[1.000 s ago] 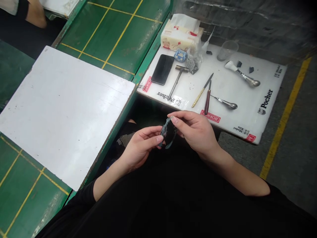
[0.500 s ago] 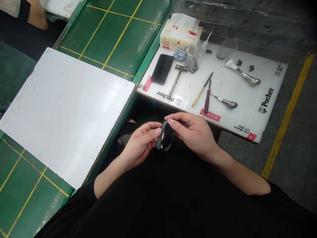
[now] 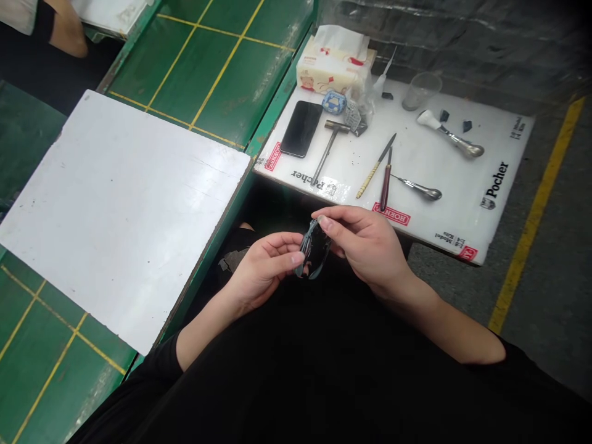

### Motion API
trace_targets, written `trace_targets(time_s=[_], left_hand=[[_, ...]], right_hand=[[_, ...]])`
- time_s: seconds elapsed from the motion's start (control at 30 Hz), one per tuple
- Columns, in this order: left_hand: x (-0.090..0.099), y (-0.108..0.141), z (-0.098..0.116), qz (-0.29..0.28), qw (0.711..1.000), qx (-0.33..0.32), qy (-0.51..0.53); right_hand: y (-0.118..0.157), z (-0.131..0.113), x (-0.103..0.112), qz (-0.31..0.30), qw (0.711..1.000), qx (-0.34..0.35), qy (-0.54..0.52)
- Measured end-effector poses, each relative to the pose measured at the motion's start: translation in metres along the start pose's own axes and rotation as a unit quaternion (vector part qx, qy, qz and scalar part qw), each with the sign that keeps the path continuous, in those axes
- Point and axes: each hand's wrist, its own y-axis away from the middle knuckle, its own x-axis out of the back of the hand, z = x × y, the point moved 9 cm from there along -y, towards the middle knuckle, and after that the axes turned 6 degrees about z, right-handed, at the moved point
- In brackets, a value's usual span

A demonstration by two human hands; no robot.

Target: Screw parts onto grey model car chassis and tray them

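Note:
A small dark glossy piece [image 3: 315, 251] with grey-blue edges sits between my hands, above my black-clothed lap. My left hand [image 3: 261, 271] curls around its left side, with the fingertips pressed against it. My right hand [image 3: 365, 243] pinches its upper end between thumb and fingers. Fingers cover part of the piece, so its exact form is hidden. Both hands are just in front of the near edge of a white cutting board [image 3: 444, 161], and neither touches it.
On the board lie a phone [image 3: 300, 128], small hammer [image 3: 329, 148], slim knife [image 3: 374, 168], dark-handled tool [image 3: 385, 182] and steel-tipped tools [image 3: 419, 192]. Behind are tissues [image 3: 333, 61] and a plastic cup [image 3: 420, 91]. A white panel [image 3: 120, 216] lies left on a green bench [image 3: 203, 80].
The dark piece has tilted slightly between my fingers, and my right hand has shifted its pinch a little. The view has also drifted slightly.

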Motion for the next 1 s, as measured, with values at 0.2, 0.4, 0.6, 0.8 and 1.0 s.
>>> trace_targets(time_s=[0.2, 0.4, 0.6, 0.8, 1.0], left_hand=[[-0.001, 0.004, 0.005, -0.012, 0.999, -0.036, -0.002], [0.004, 0.000, 0.001, 0.040, 0.999, -0.013, -0.008], [-0.001, -0.009, 0.000, 0.012, 1.000, 0.002, 0.000], [-0.006, -0.009, -0.001, -0.003, 1.000, 0.012, 0.025], [0.000, -0.002, -0.002, -0.005, 1.000, 0.001, 0.003]], right_hand=[[0.000, -0.001, 0.008, 0.028, 1.000, -0.001, 0.007], [0.004, -0.005, 0.003, 0.016, 0.998, 0.029, 0.054], [0.001, 0.004, -0.002, -0.006, 1.000, -0.008, -0.011], [0.001, 0.003, 0.002, 0.007, 1.000, -0.007, -0.024], [0.000, 0.000, 0.009, 0.025, 1.000, 0.012, 0.013]])
